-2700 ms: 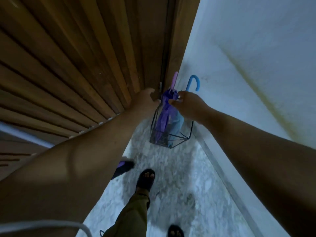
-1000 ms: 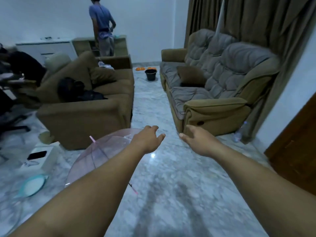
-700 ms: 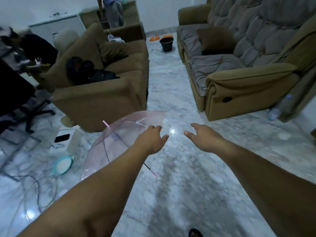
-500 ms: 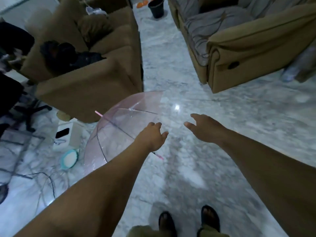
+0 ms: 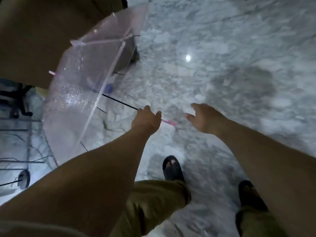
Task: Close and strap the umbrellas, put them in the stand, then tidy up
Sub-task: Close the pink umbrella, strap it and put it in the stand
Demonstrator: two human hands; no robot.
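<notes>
An open transparent umbrella (image 5: 82,93) lies on its side on the marble floor, its canopy wet with droplets and leaning against a brown armchair. Its black shaft (image 5: 119,101) runs down to a pink handle (image 5: 168,122). My left hand (image 5: 147,119) is over the shaft where it meets the handle, with fingers curled round it. My right hand (image 5: 203,117) hovers just right of the handle tip, fingers spread and holding nothing. The umbrella stand is out of view.
The brown armchair (image 5: 42,31) fills the upper left. Cables (image 5: 22,161) and a black chair base (image 5: 18,100) lie along the left edge. My sandalled feet (image 5: 171,169) stand just below the hands. Marble floor (image 5: 222,57) spreads to the right.
I turned from the stand by the door, walked to the open transparent umbrella and bent down. My left hand dropped onto its shaft; my right hand came in beside the handle.
</notes>
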